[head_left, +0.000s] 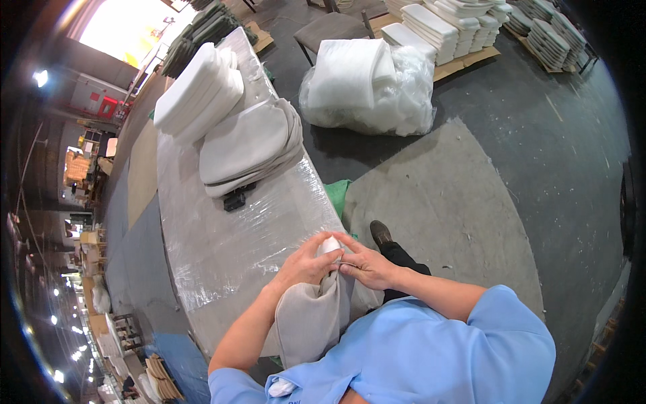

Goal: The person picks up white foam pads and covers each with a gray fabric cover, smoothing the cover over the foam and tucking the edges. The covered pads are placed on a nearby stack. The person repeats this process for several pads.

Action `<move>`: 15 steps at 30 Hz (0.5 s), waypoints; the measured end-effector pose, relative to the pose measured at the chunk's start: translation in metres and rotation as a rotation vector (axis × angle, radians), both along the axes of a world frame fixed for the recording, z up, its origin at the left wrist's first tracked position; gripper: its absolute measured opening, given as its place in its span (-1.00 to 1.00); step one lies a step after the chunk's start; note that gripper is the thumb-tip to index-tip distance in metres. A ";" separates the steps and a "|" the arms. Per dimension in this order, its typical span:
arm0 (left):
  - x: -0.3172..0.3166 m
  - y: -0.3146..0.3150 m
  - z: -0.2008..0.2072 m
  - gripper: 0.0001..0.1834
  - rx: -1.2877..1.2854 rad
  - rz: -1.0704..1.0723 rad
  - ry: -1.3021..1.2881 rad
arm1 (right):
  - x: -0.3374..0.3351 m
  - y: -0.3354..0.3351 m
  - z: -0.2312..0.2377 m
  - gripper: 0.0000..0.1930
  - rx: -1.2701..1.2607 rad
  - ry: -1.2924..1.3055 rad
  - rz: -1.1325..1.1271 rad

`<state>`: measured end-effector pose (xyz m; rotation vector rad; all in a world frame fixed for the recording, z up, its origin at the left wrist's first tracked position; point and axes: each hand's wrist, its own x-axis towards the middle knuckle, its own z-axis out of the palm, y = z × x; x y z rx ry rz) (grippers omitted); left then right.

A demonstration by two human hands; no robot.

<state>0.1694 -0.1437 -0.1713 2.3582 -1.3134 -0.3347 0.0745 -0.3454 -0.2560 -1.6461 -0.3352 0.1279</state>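
At table edge, your left hand (306,264) and right hand (367,264) pinch the grey fabric cushion cover (311,320) shut over white foam (329,246). Fingers are clamped at its mouth, probably to hold the foam in.

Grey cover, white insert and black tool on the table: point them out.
Grey cover (306,323), head view, its hanging body.
White insert (329,246), head view, exposed top end.
Black tool (234,199), head view, its middle.
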 end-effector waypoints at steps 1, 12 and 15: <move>0.002 0.000 -0.002 -0.63 -0.011 0.019 0.042 | 0.004 -0.001 -0.001 -0.72 -0.009 0.009 0.021; 0.020 -0.010 -0.012 -0.87 -0.161 0.399 0.323 | 0.038 0.012 -0.013 -0.72 0.111 0.175 -0.163; 0.031 -0.006 -0.024 -0.87 -0.146 0.524 0.435 | 0.050 0.014 -0.014 -0.72 0.055 0.256 -0.181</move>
